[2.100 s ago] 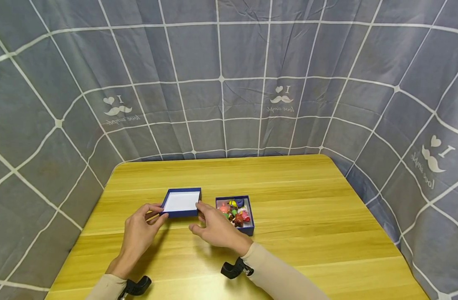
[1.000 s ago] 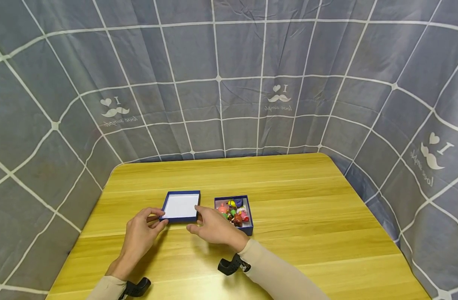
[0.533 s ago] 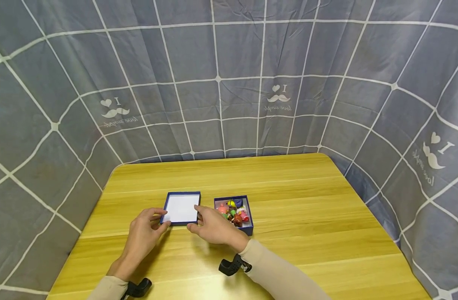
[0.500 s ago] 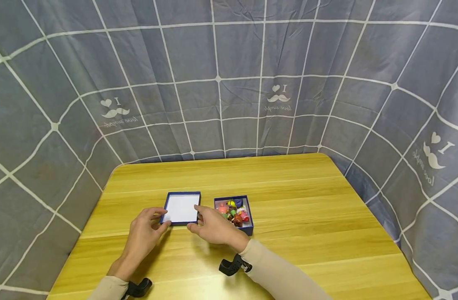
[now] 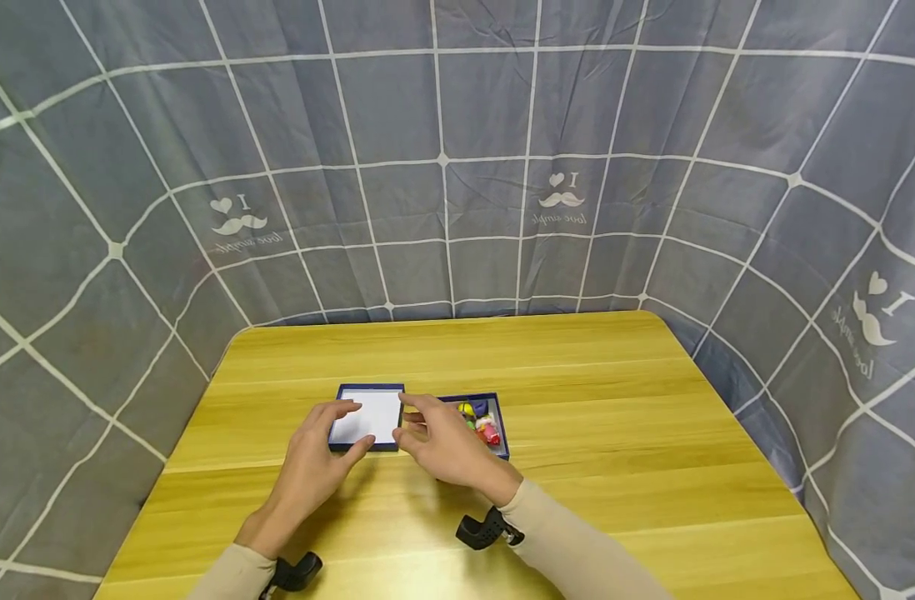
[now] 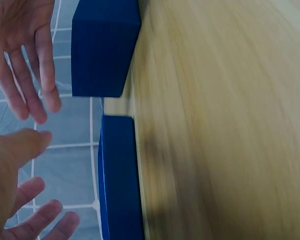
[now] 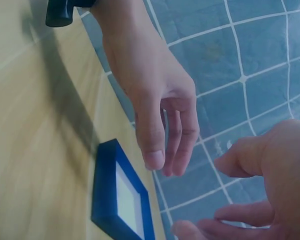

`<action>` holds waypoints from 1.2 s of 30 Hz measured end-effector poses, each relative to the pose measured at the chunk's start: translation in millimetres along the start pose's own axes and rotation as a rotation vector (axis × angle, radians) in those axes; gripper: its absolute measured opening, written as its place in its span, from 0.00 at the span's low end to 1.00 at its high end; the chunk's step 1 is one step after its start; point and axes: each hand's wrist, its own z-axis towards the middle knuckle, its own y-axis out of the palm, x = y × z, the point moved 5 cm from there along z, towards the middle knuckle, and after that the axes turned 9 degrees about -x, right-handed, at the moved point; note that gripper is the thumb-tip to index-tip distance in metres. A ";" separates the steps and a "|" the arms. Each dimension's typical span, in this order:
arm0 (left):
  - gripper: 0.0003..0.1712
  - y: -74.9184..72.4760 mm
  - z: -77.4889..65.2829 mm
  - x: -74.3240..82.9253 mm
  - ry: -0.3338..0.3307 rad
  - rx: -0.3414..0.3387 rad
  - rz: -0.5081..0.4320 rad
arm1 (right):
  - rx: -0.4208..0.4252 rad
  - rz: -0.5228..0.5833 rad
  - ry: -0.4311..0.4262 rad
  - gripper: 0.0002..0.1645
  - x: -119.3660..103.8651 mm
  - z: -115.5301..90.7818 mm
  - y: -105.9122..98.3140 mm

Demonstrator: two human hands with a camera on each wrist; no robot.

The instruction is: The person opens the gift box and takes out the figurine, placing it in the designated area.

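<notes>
A shallow blue box lid (image 5: pixel 367 417), white inside, lies inner side up on the wooden table. My left hand (image 5: pixel 318 454) hovers over its near left corner, fingers relaxed and apart, holding nothing. In the right wrist view, a gap shows between that left hand (image 7: pixel 155 95) and the lid (image 7: pixel 104 192). My right hand (image 5: pixel 457 446) is raised between the lid and the deeper blue box (image 5: pixel 505 433), its fingers loosely bent around nothing. Small colourful toy figures (image 5: pixel 487 429) fill the box, partly hidden by the right hand. In the left wrist view the box (image 6: pixel 102 57) stands beyond the lid (image 6: pixel 121 175).
The light wooden table (image 5: pixel 615 467) extends around the lid and box. A grey curtain (image 5: pixel 487 108) with white grid lines surrounds its back and sides. Each wrist wears a black mount (image 5: pixel 480 531).
The lid has come down flat onto the table, and both hands have let go of it. My left hand has risen and moved right; the right hand has shifted slightly right, covering more toys.
</notes>
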 end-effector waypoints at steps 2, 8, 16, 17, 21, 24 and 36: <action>0.34 4.0 1.4 3.5 0.013 -0.014 -0.016 | 0.009 0.016 -0.025 0.36 0.1 -0.9 -3.2; 0.39 20.8 5.6 15.6 0.047 -0.067 -0.058 | 0.041 -0.032 -0.123 0.31 0.6 -8.7 -18.4; 0.48 44.4 10.6 30.5 0.048 -0.193 -0.072 | 0.093 -0.017 -0.153 0.28 7.8 -22.2 -46.5; 0.49 46.2 11.4 31.8 0.052 -0.205 -0.073 | 0.092 -0.019 -0.160 0.28 8.1 -22.9 -48.6; 0.55 52.2 14.3 35.3 0.046 -0.266 -0.085 | 0.089 -0.035 -0.190 0.27 8.6 -24.6 -54.5; 0.59 55.9 15.5 36.0 0.026 -0.313 -0.093 | 0.089 -0.060 -0.202 0.26 8.7 -25.1 -57.7; 0.66 68.1 24.5 41.5 0.025 -0.400 -0.142 | 0.075 -0.167 -0.229 0.25 8.8 -21.2 -75.8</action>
